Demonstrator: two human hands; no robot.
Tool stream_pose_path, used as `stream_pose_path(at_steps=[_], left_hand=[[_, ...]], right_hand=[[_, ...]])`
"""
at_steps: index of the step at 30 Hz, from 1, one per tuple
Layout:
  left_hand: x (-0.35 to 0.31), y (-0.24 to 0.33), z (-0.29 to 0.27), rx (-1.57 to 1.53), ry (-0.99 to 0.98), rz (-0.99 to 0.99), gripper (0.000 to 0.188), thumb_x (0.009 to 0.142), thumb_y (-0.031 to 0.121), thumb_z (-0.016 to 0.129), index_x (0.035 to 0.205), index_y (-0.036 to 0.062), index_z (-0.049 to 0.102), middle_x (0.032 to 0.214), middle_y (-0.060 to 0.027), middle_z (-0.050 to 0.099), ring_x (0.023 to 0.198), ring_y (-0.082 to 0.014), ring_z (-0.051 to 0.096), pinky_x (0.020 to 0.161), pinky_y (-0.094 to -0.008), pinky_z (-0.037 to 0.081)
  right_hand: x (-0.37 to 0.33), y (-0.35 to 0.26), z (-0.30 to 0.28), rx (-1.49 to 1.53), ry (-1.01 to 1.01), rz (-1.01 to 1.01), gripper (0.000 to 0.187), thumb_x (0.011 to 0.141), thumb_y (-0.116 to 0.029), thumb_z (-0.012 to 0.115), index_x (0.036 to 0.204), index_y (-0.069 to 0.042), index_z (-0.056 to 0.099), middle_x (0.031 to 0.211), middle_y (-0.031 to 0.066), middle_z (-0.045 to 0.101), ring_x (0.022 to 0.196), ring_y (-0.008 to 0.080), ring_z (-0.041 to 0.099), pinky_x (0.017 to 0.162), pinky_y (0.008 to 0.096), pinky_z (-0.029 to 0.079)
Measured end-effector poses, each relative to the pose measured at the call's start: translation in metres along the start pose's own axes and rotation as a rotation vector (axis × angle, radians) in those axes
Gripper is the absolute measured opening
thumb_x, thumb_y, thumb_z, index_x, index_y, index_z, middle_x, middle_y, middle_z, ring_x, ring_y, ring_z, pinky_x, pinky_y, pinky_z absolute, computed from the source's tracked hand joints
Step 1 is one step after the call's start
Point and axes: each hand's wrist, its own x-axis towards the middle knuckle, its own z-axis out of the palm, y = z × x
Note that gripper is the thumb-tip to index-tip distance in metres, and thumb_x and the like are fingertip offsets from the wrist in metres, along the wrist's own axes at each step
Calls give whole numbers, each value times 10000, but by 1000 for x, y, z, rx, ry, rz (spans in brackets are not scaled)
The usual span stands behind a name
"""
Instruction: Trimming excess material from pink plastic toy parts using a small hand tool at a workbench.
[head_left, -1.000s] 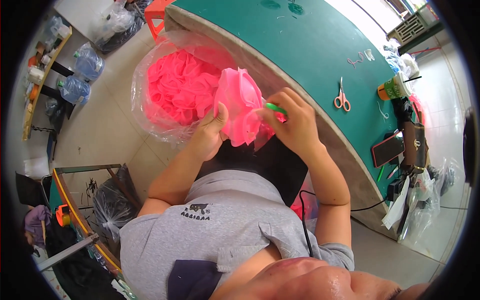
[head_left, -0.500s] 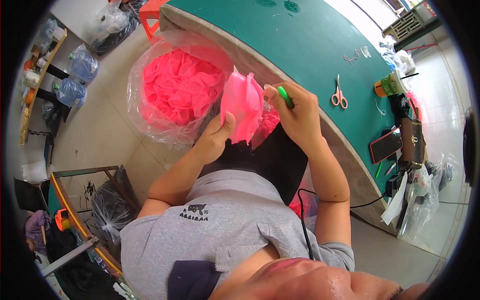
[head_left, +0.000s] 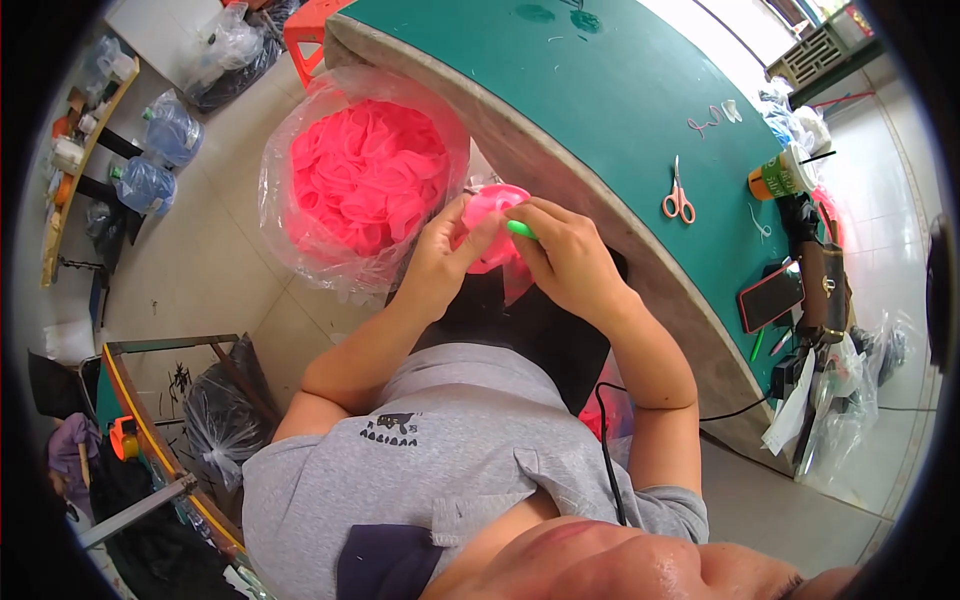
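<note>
Over my lap, my left hand [head_left: 438, 258] is closed on a gathered piece of thin pink fabric [head_left: 490, 203], thumb pressed on its near side. My right hand [head_left: 572, 262] meets it from the right, fingers curled around a slim tool with a bright green handle [head_left: 521, 230]. The working end of that tool is hidden among the fabric and my fingers. To the left of my hands stands a clear plastic bag [head_left: 275, 205] filled with ruffled pink fabric pieces [head_left: 365, 175].
A green-topped table [head_left: 580, 110] curves along the far right side. On it lie orange-handled scissors [head_left: 678, 195], a drink cup [head_left: 772, 175] with a straw and a phone [head_left: 772, 297]. A red stool [head_left: 308, 35] stands beyond the bag; a metal frame [head_left: 150, 425] is at lower left.
My hands have come together, the right moving left and lower onto the fabric. The fabric, spread upright before, is now bunched lower between them, and the green handle is turned more level.
</note>
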Motion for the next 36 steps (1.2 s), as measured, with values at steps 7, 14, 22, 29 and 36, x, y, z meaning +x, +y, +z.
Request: stream_pose_path(at_steps=[7, 14, 22, 29, 36], left_hand=[[0, -14, -5, 227, 67, 129, 175, 943, 180, 558, 1028, 27, 564, 968, -20, 521, 938, -109, 496, 859, -250, 390], [2, -9, 4, 356, 78, 219, 188, 938, 172, 565, 1024, 7, 543, 983, -53, 492, 955, -140, 486, 875, -264, 382], [2, -14, -2, 102, 73, 155, 261, 972, 170, 516, 1179, 13, 540, 1131, -19, 540, 1046, -128, 512, 948, -259, 374], [4, 2, -22, -524, -40, 143, 311, 990, 208, 442, 1254, 60, 516, 1268, -80, 544, 1192, -201, 505, 1047, -390, 367], [19, 30, -83, -988, -125, 206, 451, 983, 292, 384, 1343, 24, 424, 1408, -172, 421, 1342, -348, 336, 1106, -571, 230]], right_hand=[[-8, 0, 0, -52, -93, 21, 223, 753, -14, 632, 966, 20, 574, 857, 155, 583, 701, 360, 581, 616, 395, 476], [-16, 1, 8, -92, 93, 111, 197, 752, 11, 624, 947, 13, 592, 855, 120, 608, 647, 287, 595, 579, 334, 474], [-11, 3, -8, 28, 237, 156, 116, 900, -54, 557, 938, -2, 653, 740, 62, 617, 620, 128, 555, 561, 250, 420], [-21, 39, -69, 1114, 593, 509, 181, 947, -192, 506, 915, -20, 553, 701, -28, 418, 481, 26, 274, 402, 200, 188], [-100, 76, -165, 1568, 832, 231, 104, 951, -76, 426, 943, 17, 473, 793, 18, 416, 503, 76, 241, 421, 220, 183]])
